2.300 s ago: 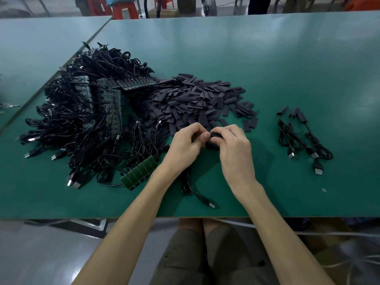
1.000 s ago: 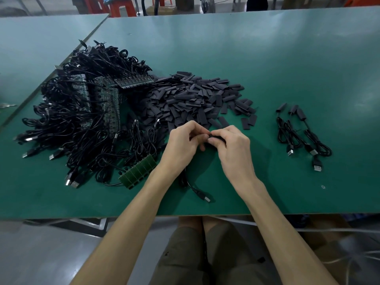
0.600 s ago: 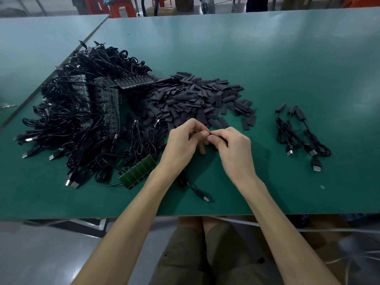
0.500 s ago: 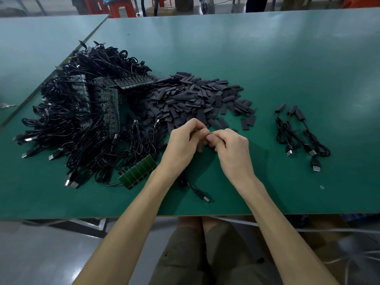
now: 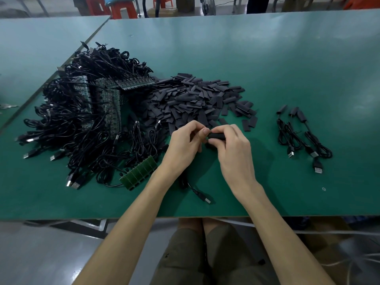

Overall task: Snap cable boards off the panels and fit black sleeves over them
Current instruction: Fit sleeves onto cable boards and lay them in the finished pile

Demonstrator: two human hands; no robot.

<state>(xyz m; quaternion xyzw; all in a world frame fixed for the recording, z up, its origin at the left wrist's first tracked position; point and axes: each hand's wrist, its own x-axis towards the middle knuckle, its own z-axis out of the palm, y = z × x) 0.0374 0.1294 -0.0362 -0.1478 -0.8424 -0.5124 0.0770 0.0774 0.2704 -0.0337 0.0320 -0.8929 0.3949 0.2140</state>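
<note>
Both hands meet over the middle of the green table (image 5: 267, 58). My right hand (image 5: 232, 153) pinches a black sleeve (image 5: 216, 136) between thumb and fingers. My left hand (image 5: 183, 145) touches the sleeve's left end with its fingertips and grips the cable there; the board itself is hidden. That cable (image 5: 195, 190) trails down under my left wrist to a USB plug near the table's front edge. A green panel of boards (image 5: 139, 173) lies to the left of my left forearm. Loose black sleeves (image 5: 197, 101) are heaped just behind my hands.
A big tangle of black cables with panels (image 5: 86, 116) fills the left of the table. Three sleeved cables (image 5: 298, 136) lie at the right. A second table (image 5: 41, 44) adjoins at the far left. Red stools (image 5: 121, 7) stand beyond.
The sleeve now shows plainly between my right thumb and fingers, where before the fingers covered it. Both hands stay together at the same spot.
</note>
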